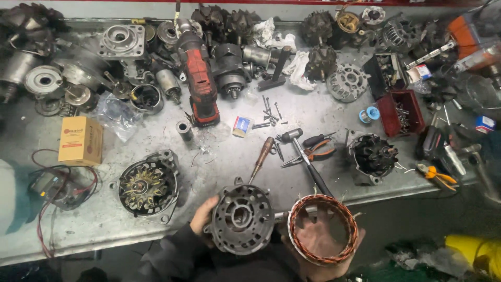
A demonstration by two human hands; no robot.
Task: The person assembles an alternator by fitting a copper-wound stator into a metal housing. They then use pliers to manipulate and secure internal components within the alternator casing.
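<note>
Standing by the bench here: the person's left hand [202, 215] is wrapped around the edge of a round grey alternator housing [242, 219], fingers curled on its left rim, holding it just off the front edge of the metal workbench [313, 112]. The right hand [319, 245] is spread open under a copper-wound stator ring [323, 228], palm showing through the middle of the ring, fingers cupping it from below. The housing and the stator sit side by side, nearly touching. Just behind them on the bench lie a hammer [307, 157], a wooden-handled screwdriver [262, 158] and orange-handled pliers [317, 151]. To the left there's another alternator half with its rotor fan [146, 187] showing, and a small cardboard box [80, 140] beyond that. A red cordless impact driver [200, 83] lies further back, and a black rotor assembly [372, 155] sits off to the right.
</note>
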